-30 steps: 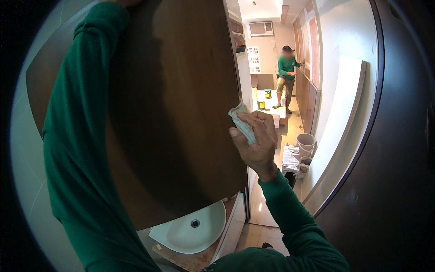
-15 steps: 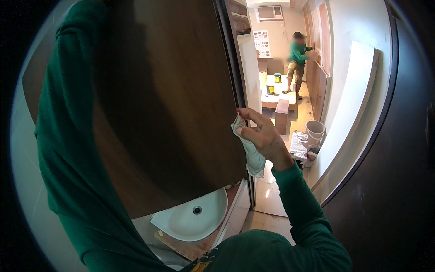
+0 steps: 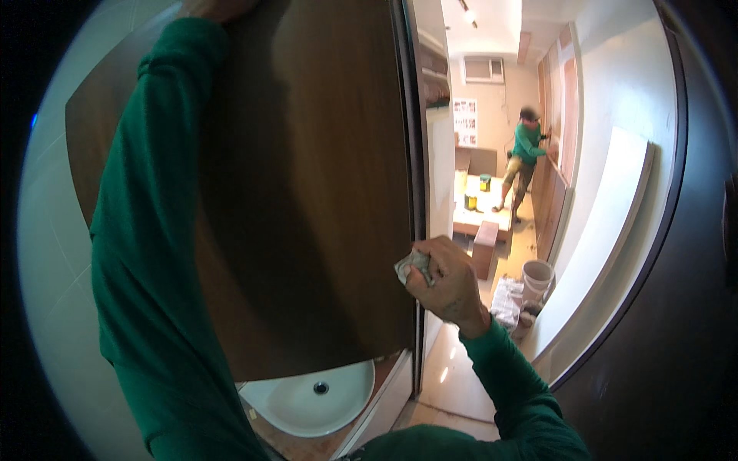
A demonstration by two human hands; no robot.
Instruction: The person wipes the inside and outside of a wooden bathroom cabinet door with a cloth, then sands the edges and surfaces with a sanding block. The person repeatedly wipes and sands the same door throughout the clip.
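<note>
Pale wall tiles [image 3: 50, 253] were seen on the left side of the narrow room, behind a large dark wooden panel [image 3: 330, 177]. Near the panel's upper left, the left hand [image 3: 219, 8] was placed against it, but its fingers were cut off by the view's upper edge, so their spread and hold could not be made out. Judged by its look, the panel would be stiff, fairly heavy and rather slippery, best grasped by its edges. Below its lower edge, a white basin [image 3: 338, 411] was partly hidden. Just beside the panel's right edge, a bunched pale cloth [image 3: 415, 266] was held in the right hand [image 3: 455, 286], pinched between the thumb and curled fingers with hardly any gap. Its free end was pushed out leftward past the fingertips; whether the panel was touched by it could not be judged. The cloth would presumably be light, soft and limp, best gripped as a folded wad. Farther right, a person in green [image 3: 527, 142] was seen by a wooden wall, with a bucket [image 3: 537, 281] nearer and a white board [image 3: 603, 238] at the right.
</note>
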